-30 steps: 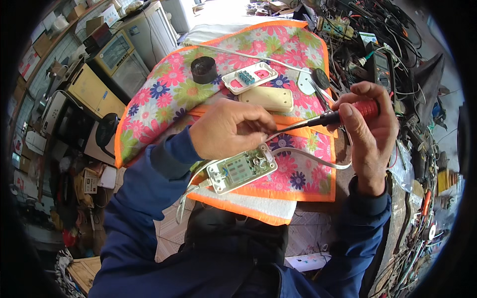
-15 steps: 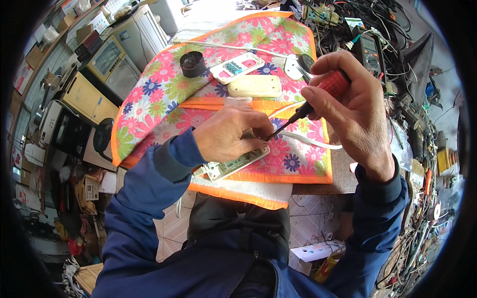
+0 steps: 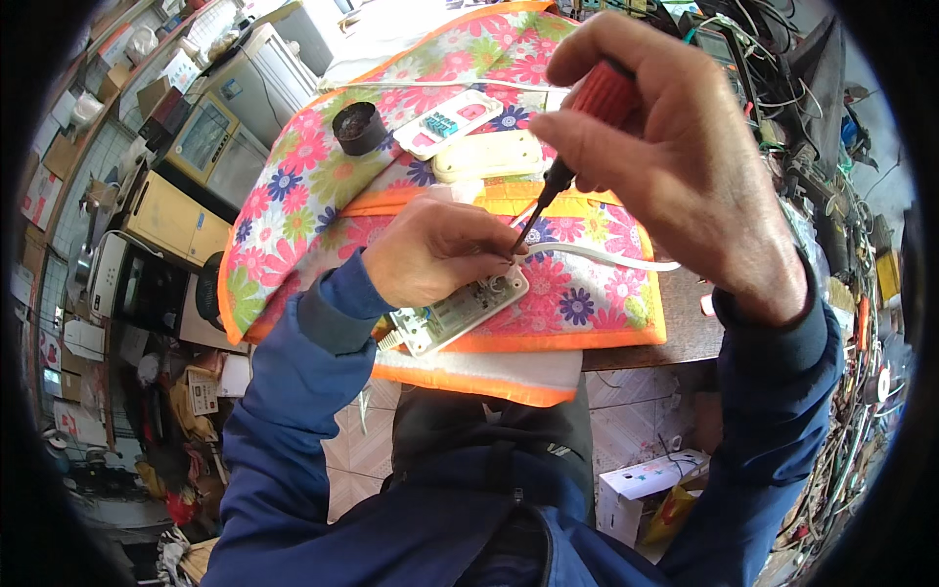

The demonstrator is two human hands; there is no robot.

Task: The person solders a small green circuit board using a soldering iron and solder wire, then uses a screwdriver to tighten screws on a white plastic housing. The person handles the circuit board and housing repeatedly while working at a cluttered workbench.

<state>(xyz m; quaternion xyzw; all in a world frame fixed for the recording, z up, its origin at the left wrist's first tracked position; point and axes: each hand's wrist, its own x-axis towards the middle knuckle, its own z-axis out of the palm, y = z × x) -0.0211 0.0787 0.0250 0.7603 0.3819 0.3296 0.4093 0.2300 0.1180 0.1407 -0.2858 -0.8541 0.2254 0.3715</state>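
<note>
My right hand (image 3: 675, 166) is wrapped round the red handle of a screwdriver (image 3: 602, 96), whose dark shaft slants down to the left. Its tip ends beside the fingertips of my left hand (image 3: 425, 252). Left thumb and forefinger are pinched together there; what lies between them is too small to make out. Just below them rests an opened white plastic casing (image 3: 460, 328) with metal parts inside, partly covered by the left hand. A white cable (image 3: 606, 257) runs to the right from near the fingertips.
A flowered cloth (image 3: 293, 235) with orange edging covers the table. Beyond my hands lie a black round tub (image 3: 359, 127), a white cover (image 3: 469, 110) with a blue-green terminal piece, and a cream cover (image 3: 489, 157). Tangled cables (image 3: 841, 430) crowd the right side.
My right hand has risen and the screwdriver stands steeper, its tip still by the left fingertips. More of the casing's right end shows below my left hand. The whole view has shifted slightly.
</note>
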